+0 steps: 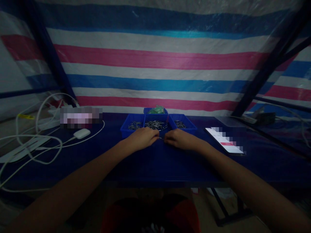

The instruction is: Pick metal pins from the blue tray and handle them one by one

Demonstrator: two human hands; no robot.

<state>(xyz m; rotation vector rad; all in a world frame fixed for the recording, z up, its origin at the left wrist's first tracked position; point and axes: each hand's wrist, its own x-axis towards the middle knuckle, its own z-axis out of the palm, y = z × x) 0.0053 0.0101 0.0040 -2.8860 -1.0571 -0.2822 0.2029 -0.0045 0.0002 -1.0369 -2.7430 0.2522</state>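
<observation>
My left hand (144,138) and my right hand (181,139) meet just above the blue tabletop, in front of the blue bins. Both are closed, with their fingertips pinched close together. A small thin metal piece (161,138) spans the narrow gap between them; its exact kind is too small to make out. Behind my left hand stands a blue bin (124,129) of small metal pieces (135,125). More metal pieces (155,124) lie heaped in the middle, partly hidden by my fingers. Another blue bin (193,128) on the right also holds metal pieces (179,124).
A blue bin with a green plastic bag (156,110) stands at the back. A lit phone (224,140) lies right. On the left are tangled white cables (52,147), a white adapter (82,133) and a power strip (26,149). Striped sheeting (155,61) hangs behind the table.
</observation>
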